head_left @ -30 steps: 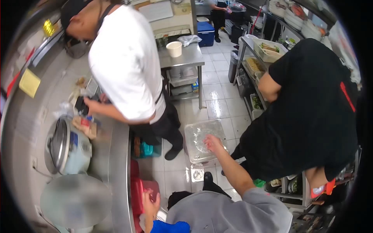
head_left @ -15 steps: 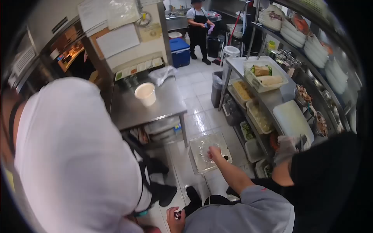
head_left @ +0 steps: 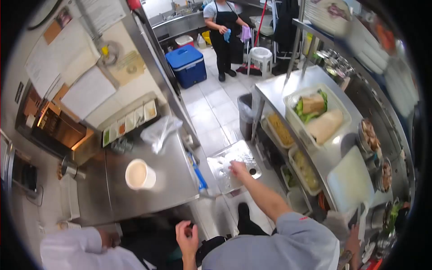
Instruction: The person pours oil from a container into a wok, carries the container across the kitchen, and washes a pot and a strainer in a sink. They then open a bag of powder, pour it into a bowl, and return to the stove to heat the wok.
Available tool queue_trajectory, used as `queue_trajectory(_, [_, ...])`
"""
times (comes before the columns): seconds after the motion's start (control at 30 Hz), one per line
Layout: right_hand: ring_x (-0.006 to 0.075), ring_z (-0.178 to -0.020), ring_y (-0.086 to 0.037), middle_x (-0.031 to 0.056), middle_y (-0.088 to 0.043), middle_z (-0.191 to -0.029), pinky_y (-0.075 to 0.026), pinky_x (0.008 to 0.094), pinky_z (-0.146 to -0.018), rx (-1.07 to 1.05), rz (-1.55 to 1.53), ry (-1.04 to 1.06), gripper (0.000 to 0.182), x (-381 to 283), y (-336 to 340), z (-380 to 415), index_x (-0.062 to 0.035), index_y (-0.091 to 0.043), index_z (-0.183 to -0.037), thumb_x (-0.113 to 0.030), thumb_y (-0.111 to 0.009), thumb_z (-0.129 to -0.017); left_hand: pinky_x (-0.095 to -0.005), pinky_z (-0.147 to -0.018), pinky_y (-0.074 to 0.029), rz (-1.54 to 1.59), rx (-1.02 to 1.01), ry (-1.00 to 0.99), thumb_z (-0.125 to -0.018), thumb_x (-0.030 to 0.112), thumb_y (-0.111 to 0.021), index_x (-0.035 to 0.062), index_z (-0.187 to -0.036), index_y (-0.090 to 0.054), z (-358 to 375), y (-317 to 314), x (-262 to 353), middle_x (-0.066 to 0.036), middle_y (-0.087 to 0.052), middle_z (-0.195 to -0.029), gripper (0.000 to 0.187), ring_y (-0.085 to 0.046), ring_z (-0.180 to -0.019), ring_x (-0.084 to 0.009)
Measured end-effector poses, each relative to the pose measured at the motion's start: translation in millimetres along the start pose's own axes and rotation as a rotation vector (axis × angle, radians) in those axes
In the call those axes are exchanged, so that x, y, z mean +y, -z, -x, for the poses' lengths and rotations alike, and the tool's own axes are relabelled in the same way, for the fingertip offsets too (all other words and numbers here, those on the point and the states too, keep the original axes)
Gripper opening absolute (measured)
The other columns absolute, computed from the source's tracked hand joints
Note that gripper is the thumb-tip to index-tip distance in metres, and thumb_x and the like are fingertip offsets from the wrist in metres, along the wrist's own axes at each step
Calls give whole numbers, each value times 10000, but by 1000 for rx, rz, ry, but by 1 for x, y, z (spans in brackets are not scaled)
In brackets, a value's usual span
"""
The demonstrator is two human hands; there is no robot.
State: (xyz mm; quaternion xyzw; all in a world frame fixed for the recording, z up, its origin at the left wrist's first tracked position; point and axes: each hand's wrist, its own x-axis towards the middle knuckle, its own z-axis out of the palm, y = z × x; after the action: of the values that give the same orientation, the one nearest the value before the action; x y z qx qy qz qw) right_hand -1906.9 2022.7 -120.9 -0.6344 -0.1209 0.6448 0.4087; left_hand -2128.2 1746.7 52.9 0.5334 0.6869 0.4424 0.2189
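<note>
My right arm reaches forward, and its closed hand is on a flat, square metal piece that looks like a pan lid. It is shiny, with a round dark hole near one corner; clear, crinkled film seems to lie on it. What the fingers grip exactly is too small to make out. Low and close to my body is my left hand, its fingers curled round a small dark thing that I cannot name. Left of the metal piece stands a steel table bearing a white round tub.
On the right, a steel counter holds a white basket of wraps and a cutting board. Another person's hand is beside it. A co-worker holds cloths at the back, near a blue cooler. A person's white sleeve shows lower left.
My view has swung, and the steel table shows more fully. The white-clad person has dropped lower left in view. My right hand and the metal piece have shifted together, up and left.
</note>
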Motion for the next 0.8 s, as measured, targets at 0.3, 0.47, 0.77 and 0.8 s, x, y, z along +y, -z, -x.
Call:
queue_trajectory(0.3, [92,-420,-447,125,-620,-745,-357,216,-359,-135,-104,-10,170,-149,-71,-123,7,-562,-843,-150,-592,-787,-236,-539,-419,-1,-54,154,-731,36,-669,29,-936,-556,-131,-105,-8,-82,-528,-954,235,-507,-590,-113])
queue_trajectory(0.47, [92,-442,-463,92,-625,-762,-394,222,-396,-264,-146,-17,138,-228,-92,-178,-44,-552,-835,-176,-575,-803,-237,-565,-430,60,-204,-40,-738,38,-659,40,-960,-558,-273,-191,19,-82,-525,-956,244,-520,-624,-118])
queue_trajectory(0.77, [73,-461,-441,66,-615,-743,-367,218,-408,-377,-174,-91,196,-355,-163,-306,-46,-547,-900,-214,-592,-810,-232,-581,-438,71,-105,-44,-759,43,-637,44,-978,-561,-516,-285,52,-90,-495,-1045,232,-518,-651,-107])
queue_trajectory(0.8, [72,-456,-431,60,-607,-737,-356,223,-400,-365,-181,-111,204,-364,-173,-317,-42,-548,-913,-215,-593,-814,-231,-581,-440,39,-81,30,-772,39,-624,39,-978,-557,-525,-286,45,-87,-489,-1048,216,-524,-685,-113])
